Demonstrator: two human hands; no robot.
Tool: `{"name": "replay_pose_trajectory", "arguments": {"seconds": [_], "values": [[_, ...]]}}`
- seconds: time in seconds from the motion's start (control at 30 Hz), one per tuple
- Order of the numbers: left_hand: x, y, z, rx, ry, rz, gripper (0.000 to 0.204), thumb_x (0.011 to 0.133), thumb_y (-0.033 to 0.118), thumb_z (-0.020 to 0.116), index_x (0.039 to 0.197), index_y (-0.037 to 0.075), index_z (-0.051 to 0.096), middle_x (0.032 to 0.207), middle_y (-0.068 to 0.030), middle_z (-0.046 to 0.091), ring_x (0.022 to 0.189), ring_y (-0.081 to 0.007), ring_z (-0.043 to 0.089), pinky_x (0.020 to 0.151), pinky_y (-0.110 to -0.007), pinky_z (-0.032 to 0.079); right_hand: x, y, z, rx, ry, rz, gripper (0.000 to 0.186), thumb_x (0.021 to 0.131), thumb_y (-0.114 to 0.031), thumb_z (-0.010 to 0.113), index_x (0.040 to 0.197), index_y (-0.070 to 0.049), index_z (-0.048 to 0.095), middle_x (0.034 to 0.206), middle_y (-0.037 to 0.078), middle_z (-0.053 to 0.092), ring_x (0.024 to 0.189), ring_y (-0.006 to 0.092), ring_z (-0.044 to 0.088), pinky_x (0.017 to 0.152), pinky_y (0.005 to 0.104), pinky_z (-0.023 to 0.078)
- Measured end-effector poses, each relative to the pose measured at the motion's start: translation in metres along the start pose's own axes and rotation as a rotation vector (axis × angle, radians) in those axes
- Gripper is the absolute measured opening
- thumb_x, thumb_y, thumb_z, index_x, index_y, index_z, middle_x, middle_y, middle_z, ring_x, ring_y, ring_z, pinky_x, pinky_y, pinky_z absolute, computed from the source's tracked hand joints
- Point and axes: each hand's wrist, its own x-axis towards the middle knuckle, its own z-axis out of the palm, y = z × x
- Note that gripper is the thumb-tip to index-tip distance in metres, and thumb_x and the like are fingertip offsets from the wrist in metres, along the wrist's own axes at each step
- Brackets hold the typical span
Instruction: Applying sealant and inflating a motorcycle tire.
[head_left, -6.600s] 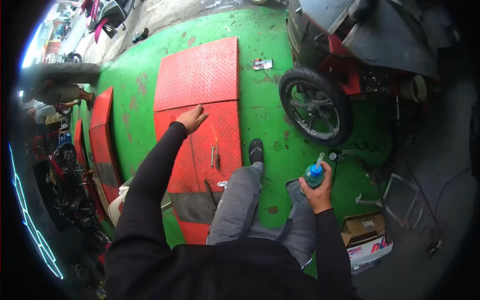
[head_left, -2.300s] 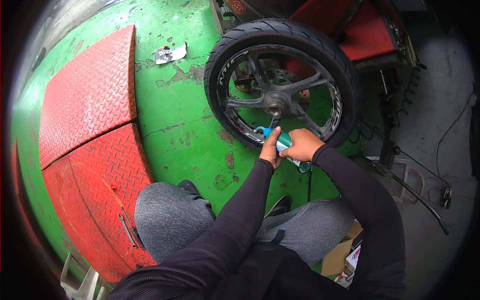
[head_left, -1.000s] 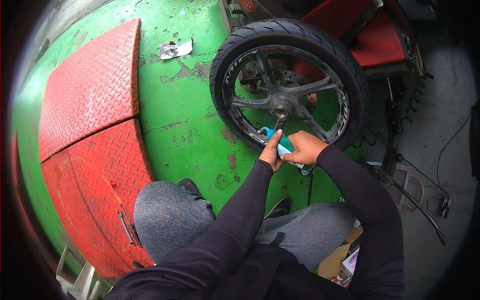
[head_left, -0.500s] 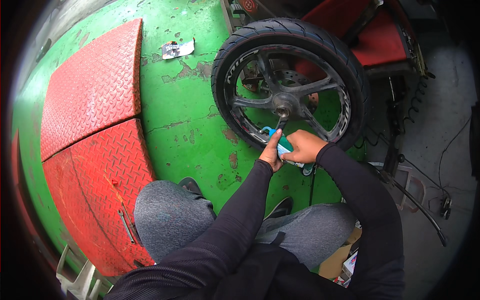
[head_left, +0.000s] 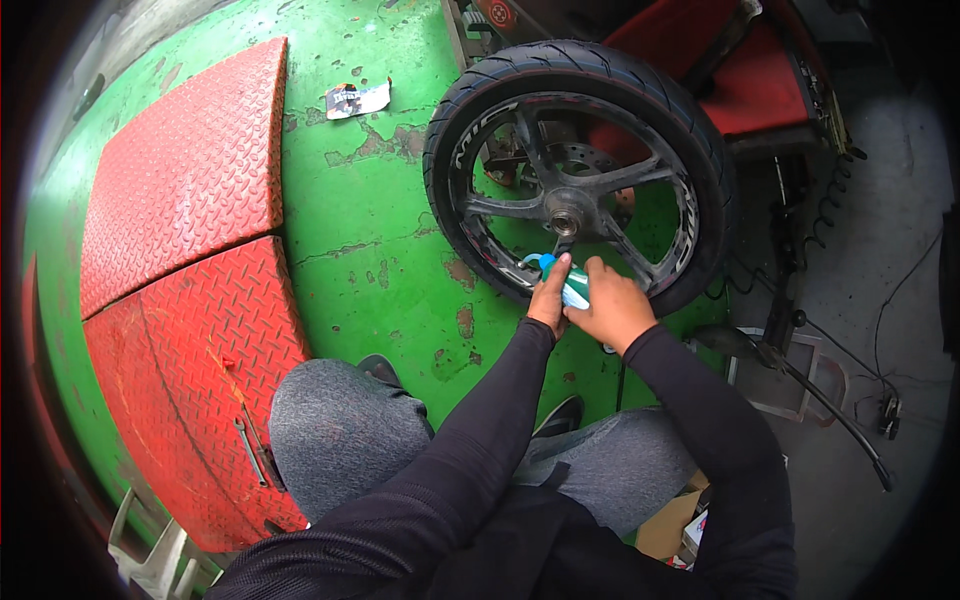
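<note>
Both of my hands close around a green squeeze bottle with a pale label and a blue cap. On its left side is my left hand, thumb along the bottle near the cap. My right hand wraps it from the right. A thin, curved light-blue tube runs from the cap to the lower rim of a motorcycle wheel. Whether its tip is joined to a valve is too small to tell. The wheel has a black tyre, dark spokes and a central hub; a brake disc shows behind the spokes.
Red tread-plate ramp panels lie at left, with wrenches on the lower one. A torn packet rests on the green floor. Red machinery stands behind the wheel. A black lever arm and cables are at right.
My right hand has shifted its grip on the bottle, its forearm coming lower and slightly left. The bottle has tilted a little; the wheel stays in place.
</note>
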Motion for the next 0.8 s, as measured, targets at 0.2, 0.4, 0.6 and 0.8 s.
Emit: {"name": "replay_pose_trajectory", "arguments": {"seconds": [0.2,0.4,0.6,0.8], "values": [[-0.002,0.001,0.007,-0.022,0.036,-0.010,0.041,0.093,0.046,0.073,0.104,0.008,0.064,0.089,-0.0027,0.066,0.080,-0.0156,0.064,0.076,-0.035,0.052,-0.014,-0.018,0.026,-0.442,0.183,0.078,0.079,0.070,-0.025,0.087,0.133,0.001,0.047,0.118,0.014,0.058,0.098,0.0276,0.068,0.072,0.0356,0.060],[0.008,-0.005,-0.005,0.252,0.132,0.080,0.045,0.094,0.050,0.070,0.106,0.007,0.063,0.093,-0.0042,0.065,0.083,-0.0164,0.062,0.079,-0.036,0.050,-0.011,-0.014,0.019,-0.394,0.107,0.093,0.084,0.070,-0.025,0.086,0.138,0.004,0.045,0.118,0.014,0.059,0.101,0.0261,0.066,0.075,0.0338,0.061],[0.008,-0.008,-0.003,0.239,0.180,0.139,0.045,0.093,0.049,0.072,0.103,0.006,0.064,0.088,-0.0026,0.063,0.080,-0.0151,0.060,0.075,-0.033,0.049,-0.009,-0.011,0.020,-0.370,0.052,0.074,0.080,0.068,-0.022,0.087,0.131,0.008,0.048,0.109,0.017,0.065,0.096,0.0276,0.069,0.077,0.0328,0.060],[0.001,-0.010,0.004,0.178,0.195,0.162,0.044,0.093,0.049,0.072,0.102,0.007,0.064,0.090,-0.0018,0.062,0.079,-0.0140,0.059,0.073,-0.033,0.048,-0.008,-0.008,0.019,-0.390,0.042,0.048,0.072,0.066,-0.022,0.086,0.122,0.008,0.052,0.102,0.017,0.067,0.090,0.0275,0.071,0.075,0.0326,0.060]]}}
